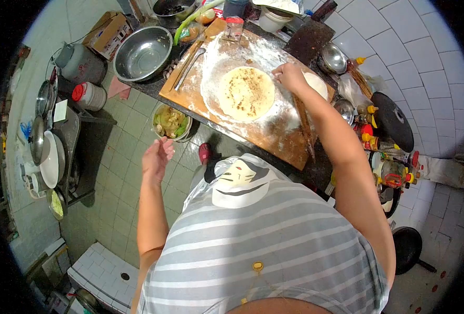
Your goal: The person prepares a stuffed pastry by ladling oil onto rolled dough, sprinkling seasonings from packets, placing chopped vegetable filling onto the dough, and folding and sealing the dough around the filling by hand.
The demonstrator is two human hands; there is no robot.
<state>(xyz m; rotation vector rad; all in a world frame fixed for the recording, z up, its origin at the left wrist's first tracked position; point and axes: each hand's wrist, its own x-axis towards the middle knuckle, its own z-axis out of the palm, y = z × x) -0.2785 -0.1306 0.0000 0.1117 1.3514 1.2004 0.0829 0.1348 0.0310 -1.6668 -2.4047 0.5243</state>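
A round, flat sheet of dough (246, 94) sprinkled with brown specks lies on the floured wooden board (182, 94). Just right of it, above the flour, my right hand (289, 77) has its fingers drawn together in a pinch; whatever is in them is too small to make out. Partly behind my right wrist lies a second pale round of dough (316, 85). A dark wooden rolling pin (304, 128) rests under my forearm. My left hand (157, 157) hangs off the board with loosely bent fingers apart, holding nothing, near a bucket of food scraps (172, 135).
A large metal bowl (143, 52) stands left of the board. A metal spoon (190, 68) lies on the board's left side, and a red-lidded jar (234, 27) stands at its far edge. Behind are a cleaver (309, 39) and a small metal bowl (334, 57). Several bottles line the right.
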